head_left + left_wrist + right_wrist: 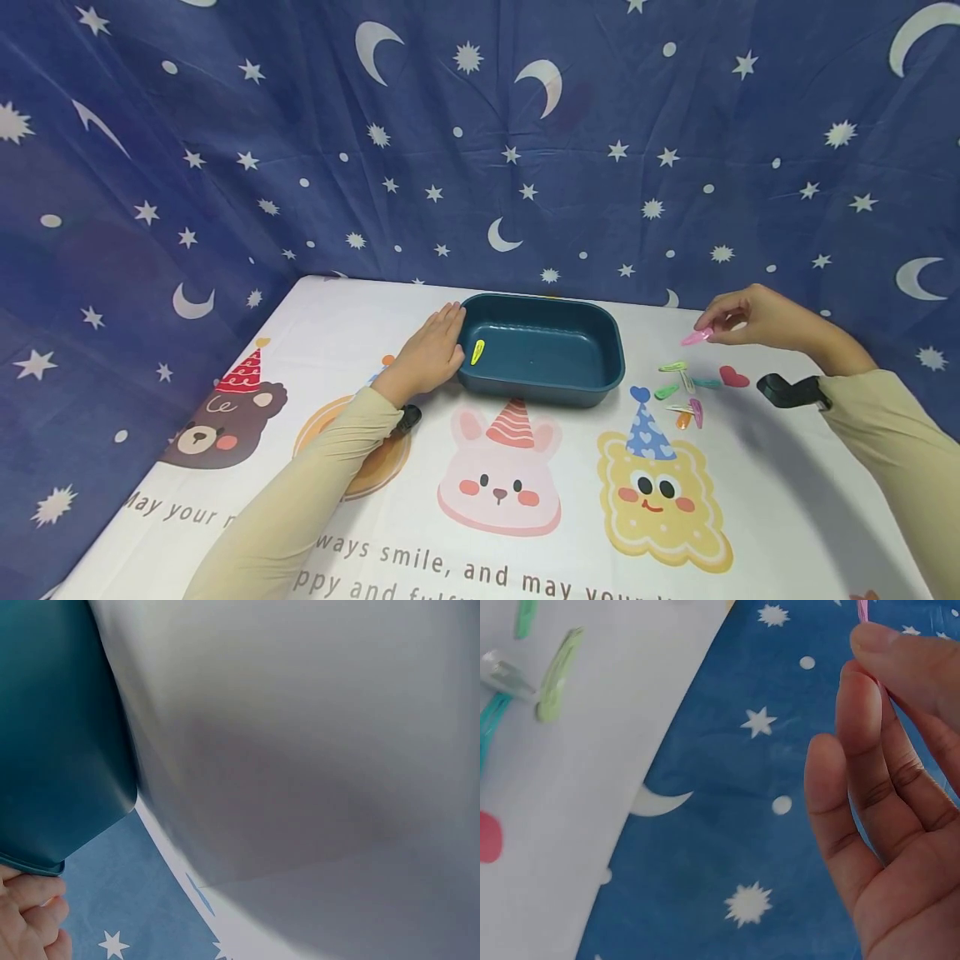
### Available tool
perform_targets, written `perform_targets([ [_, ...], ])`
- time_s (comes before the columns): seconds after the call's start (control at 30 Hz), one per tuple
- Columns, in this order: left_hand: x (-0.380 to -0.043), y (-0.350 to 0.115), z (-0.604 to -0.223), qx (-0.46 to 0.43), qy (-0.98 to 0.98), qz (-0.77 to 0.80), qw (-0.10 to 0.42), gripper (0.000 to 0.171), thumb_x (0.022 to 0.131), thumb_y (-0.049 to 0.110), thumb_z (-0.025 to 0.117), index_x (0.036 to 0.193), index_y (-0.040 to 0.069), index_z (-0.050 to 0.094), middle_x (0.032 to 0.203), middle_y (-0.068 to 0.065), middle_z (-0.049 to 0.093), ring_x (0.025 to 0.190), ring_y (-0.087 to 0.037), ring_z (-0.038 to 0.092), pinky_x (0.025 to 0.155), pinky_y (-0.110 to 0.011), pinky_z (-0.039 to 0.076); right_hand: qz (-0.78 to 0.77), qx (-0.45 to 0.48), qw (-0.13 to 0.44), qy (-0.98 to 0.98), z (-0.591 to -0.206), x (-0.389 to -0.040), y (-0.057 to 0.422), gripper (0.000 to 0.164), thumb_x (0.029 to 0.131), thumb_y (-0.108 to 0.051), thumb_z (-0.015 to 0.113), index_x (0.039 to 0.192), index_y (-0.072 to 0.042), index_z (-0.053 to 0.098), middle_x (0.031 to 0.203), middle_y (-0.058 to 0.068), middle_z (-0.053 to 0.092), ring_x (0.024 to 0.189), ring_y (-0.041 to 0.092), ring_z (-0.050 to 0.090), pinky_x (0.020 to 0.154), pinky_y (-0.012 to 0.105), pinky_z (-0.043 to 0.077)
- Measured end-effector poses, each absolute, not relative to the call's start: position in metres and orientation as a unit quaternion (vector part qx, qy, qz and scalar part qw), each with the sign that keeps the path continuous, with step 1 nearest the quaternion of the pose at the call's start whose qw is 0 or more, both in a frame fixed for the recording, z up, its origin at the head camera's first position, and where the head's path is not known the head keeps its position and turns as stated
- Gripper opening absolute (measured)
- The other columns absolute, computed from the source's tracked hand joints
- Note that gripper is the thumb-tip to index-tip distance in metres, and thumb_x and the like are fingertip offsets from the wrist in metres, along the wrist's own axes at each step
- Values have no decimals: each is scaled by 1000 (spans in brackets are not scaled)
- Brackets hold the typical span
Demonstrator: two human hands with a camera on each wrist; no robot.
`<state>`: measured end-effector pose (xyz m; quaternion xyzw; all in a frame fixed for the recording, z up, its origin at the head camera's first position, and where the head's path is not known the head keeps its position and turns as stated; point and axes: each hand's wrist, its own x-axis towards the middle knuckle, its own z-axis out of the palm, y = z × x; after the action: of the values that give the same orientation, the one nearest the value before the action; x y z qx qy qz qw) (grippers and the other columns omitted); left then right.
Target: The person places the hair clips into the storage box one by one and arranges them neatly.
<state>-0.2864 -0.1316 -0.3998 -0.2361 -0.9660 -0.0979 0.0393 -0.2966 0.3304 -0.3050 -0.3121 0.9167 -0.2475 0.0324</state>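
My right hand (757, 318) pinches a pink hair clip (697, 336) between thumb and fingertips, raised over the table at the right. In the right wrist view only a thin end of the clip shows above the thumb. My left hand (427, 352) rests with fairly straight fingers against the left rim of a dark teal bin (540, 392). Inside the bin, near its left wall, lies one yellow hair clip (477, 352). Below the right hand several hair clips (666, 392) in green, teal, white, orange and purple lie in a loose cluster.
A white tablecloth (420, 542) printed with cartoon animals and lettering covers the table. Behind it hangs a blue curtain (450, 208) with moons and stars, close to the bin's far side. A black wrist device (791, 392) sticks out from the right sleeve.
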Motion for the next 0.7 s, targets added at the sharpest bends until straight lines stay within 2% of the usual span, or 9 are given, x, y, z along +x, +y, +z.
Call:
perform_targets([
  [0.4, -286, -131, -399, -245, -963, -98, 51, 60, 93, 18, 38, 145, -8, 24, 154, -22, 22, 145, -32, 19, 120, -41, 16, -238, -336, 57, 910, -290, -310, 297, 17, 73, 2, 75, 88, -6, 73, 78, 2, 66, 66, 3, 54, 63, 18, 52],
  [0.7, -285, -131, -398, -244, -963, -102, 51, 60, 93, 18, 37, 145, -8, 24, 154, -22, 22, 145, -32, 20, 120, -42, 16, -237, -369, 64, 897, -286, -322, 268, 17, 74, 2, 74, 87, -8, 74, 77, 2, 67, 66, 3, 54, 65, 19, 53],
])
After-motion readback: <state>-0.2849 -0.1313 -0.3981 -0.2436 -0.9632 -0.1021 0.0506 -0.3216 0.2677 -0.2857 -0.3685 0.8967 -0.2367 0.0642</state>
